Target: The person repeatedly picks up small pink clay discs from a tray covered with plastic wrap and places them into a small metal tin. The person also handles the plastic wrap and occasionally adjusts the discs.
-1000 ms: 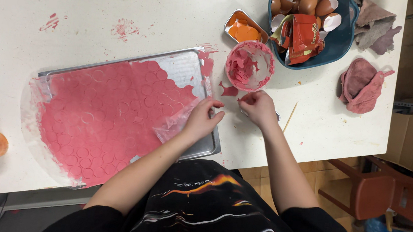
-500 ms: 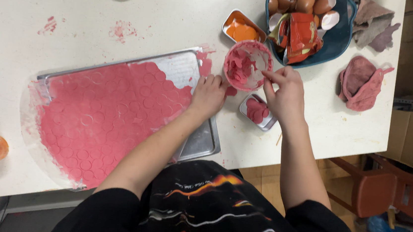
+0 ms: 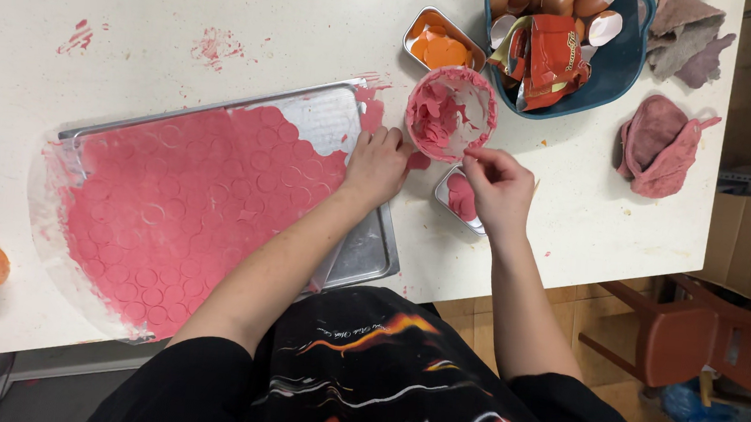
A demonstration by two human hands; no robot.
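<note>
On the white surface [image 3: 140,0], seen from the head camera, I have my left hand [image 3: 378,161] resting fingers-down on the upper right corner of the metal baking tray [image 3: 363,251], loosely curled and gripping nothing I can make out. It lies at the edge of the pink dough sheet [image 3: 185,212], which is stamped all over with small circles. My right hand [image 3: 497,184] pinches its fingertips at the rim of the small pink-smeared bowl [image 3: 450,111]; whether a scrap is held I cannot tell. Beneath that hand sits a small metal tin [image 3: 458,196] with pink dough. An orange-filled tin [image 3: 440,45] and a blue bowl [image 3: 628,61] of eggshells stand just behind.
</note>
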